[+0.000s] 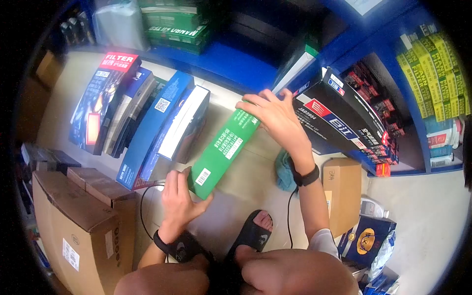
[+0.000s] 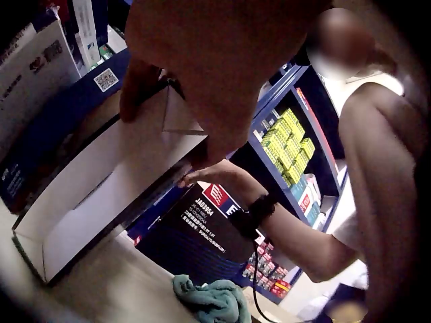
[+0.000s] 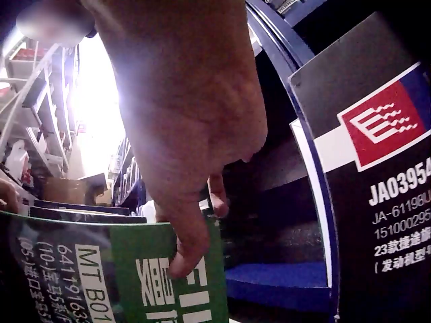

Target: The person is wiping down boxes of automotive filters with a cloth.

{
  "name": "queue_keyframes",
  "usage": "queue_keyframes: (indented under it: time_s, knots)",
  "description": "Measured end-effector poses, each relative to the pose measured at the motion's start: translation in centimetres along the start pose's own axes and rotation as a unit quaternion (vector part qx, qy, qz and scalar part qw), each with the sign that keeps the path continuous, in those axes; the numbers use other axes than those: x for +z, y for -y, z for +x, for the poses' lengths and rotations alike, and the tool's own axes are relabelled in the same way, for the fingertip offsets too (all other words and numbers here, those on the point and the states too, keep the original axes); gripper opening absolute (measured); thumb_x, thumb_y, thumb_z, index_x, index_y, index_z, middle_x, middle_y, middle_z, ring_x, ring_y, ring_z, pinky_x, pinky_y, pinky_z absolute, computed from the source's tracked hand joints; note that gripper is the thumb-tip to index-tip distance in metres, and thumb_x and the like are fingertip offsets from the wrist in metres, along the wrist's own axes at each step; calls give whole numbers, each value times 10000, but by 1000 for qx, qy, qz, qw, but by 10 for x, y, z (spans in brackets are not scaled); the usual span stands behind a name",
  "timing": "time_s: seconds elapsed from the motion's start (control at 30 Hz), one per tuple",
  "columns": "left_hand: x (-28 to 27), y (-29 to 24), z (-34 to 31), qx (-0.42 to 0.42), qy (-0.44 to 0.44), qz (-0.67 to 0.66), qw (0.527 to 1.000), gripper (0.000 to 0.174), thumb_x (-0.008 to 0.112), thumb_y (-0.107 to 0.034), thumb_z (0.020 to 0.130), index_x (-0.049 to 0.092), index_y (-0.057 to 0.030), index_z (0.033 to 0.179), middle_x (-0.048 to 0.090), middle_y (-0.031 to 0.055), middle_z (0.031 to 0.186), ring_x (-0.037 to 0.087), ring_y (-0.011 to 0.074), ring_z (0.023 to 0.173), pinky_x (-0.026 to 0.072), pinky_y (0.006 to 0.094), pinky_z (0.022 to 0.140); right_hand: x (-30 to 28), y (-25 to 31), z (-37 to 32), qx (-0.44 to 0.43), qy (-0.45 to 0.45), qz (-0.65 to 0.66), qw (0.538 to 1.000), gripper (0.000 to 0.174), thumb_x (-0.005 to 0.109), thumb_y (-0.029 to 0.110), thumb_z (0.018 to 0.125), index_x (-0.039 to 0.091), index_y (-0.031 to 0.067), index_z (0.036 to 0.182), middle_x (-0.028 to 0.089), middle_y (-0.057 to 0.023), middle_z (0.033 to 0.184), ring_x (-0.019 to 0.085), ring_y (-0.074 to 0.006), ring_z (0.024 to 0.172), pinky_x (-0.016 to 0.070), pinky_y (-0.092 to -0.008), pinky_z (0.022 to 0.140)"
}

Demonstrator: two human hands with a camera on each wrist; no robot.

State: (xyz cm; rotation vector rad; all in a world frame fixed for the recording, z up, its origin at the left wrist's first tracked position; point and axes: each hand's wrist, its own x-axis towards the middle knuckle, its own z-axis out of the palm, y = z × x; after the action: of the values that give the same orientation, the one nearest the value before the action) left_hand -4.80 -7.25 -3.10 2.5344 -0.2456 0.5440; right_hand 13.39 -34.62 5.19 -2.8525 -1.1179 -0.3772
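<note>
A green filter box with white print and a barcode label lies between both hands, slanting from lower left to upper right in the head view. My left hand grips its near end, thumb at the lower corner. At the far end my right hand holds on, fingers bent over the edge. The right wrist view has a fingertip pressed on the printed green face. In the left wrist view the box's white side shows, with a flap by the left hand.
Several filter boxes stand upright in a row at left. Right of the hands stands a large black box against the blue shelf. Cardboard cartons sit at lower left, and a teal cloth lies on the floor near the right wrist.
</note>
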Motion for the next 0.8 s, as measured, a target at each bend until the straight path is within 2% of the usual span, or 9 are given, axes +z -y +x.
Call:
queue_keyframes:
  time_s: [0.27, 0.33, 0.4, 0.53, 0.8]
  knots:
    - [5, 11, 0, -44, -32, -1, 999, 730, 938, -262, 721, 619, 31, 1309, 563, 165, 1026, 629, 359, 935, 544, 457, 783, 17, 1, 40, -38, -28, -31, 998, 424, 589, 108, 974, 719, 262, 1347, 693, 39, 1355, 610, -204, 1265, 363, -625, 1140]
    - [5, 11, 2, -55, -33, -2, 998, 735, 940, -257, 724, 616, 31, 1317, 562, 167, 1029, 627, 359, 940, 544, 457, 791, 22, 0, 46, -43, -29, -33, 998, 449, 598, 96, 965, 722, 267, 1361, 692, 31, 1378, 610, -207, 1272, 356, -617, 1151]
    - [4, 11, 4, -55, -55, -9, 997, 715, 974, -234, 696, 624, 40, 1256, 601, 184, 1021, 654, 374, 882, 554, 464, 755, 25, 2, 50, -37, -19, -33, 999, 489, 615, 70, 947, 725, 273, 1378, 690, 20, 1398, 610, -211, 1276, 350, -609, 1161]
    - [6, 12, 4, -66, -62, -11, 996, 717, 967, -222, 715, 606, 49, 1273, 593, 198, 1046, 644, 388, 912, 546, 472, 776, 33, 3, 59, -44, -17, -8, 999, 560, 647, -1, 901, 731, 282, 1377, 692, 8, 1385, 607, -220, 1282, 351, -613, 1176]
    - [5, 14, 3, -82, -59, -5, 995, 758, 959, -201, 728, 577, 58, 1330, 559, 205, 1072, 610, 395, 963, 528, 479, 823, 43, 2, 67, -60, -28, -25, 997, 569, 643, -7, 900, 722, 286, 1381, 689, 14, 1367, 605, -218, 1288, 371, -616, 1172]
